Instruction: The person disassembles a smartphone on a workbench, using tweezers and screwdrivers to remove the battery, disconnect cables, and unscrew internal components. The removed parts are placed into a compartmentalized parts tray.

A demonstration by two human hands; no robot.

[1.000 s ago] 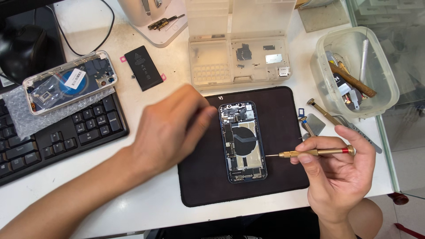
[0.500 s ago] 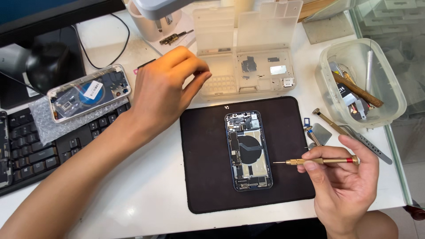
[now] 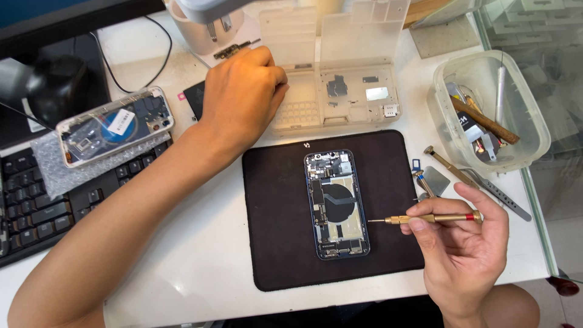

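— While the opened phone [image 3: 337, 205] lies face-up mid-mat [image 3: 273, 243], why is the screwdriver [image 3: 432, 218] level?

— The right hand [image 3: 464, 255], at the phone's four o'clock, pinches it between thumb and curled fingers, tip just beside the phone's edge, seemingly ready for a screw

— And the left hand [image 3: 240, 97]?

— At eleven o'clock, fingers bent loosely onto the clear parts tray [image 3: 340, 100]; whether they hold anything cannot be told

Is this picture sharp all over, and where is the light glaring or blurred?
Head view: the opened phone on the black mat is crisp, as are the gold screwdriver in the right hand and the left hand at the clear parts box. The white desk looks bright and washed out. The object at the top edge is blurred, and the edges bow slightly.
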